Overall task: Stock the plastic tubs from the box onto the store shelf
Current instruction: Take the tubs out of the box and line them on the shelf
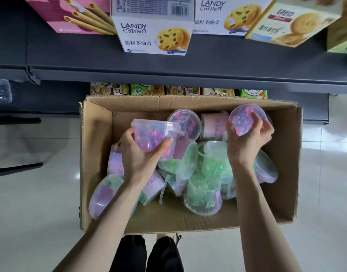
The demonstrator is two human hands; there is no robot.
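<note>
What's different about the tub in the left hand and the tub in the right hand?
The left tub shows its side wall; the right tub turns a round end to the camera. The left hand cradles its tub from beneath; the right hand curls fingers round its tub's edge. Both are clear plastic with pink, purple and blue bits inside.

From my station, I saw the plastic tubs (215, 163) as thin clear plastic, smooth and glossy with soft highlights, the left lifted tub (153, 138) and right lifted tub (243, 118) alike, some wearing matt pink paper labels (212, 126). The box (94, 154) was raw brown corrugated cardboard, matt and rough at its torn edges. The far shelf (168, 61) looked like dark matt painted metal, and the floor (31, 193) was glossy pale tile.
</note>
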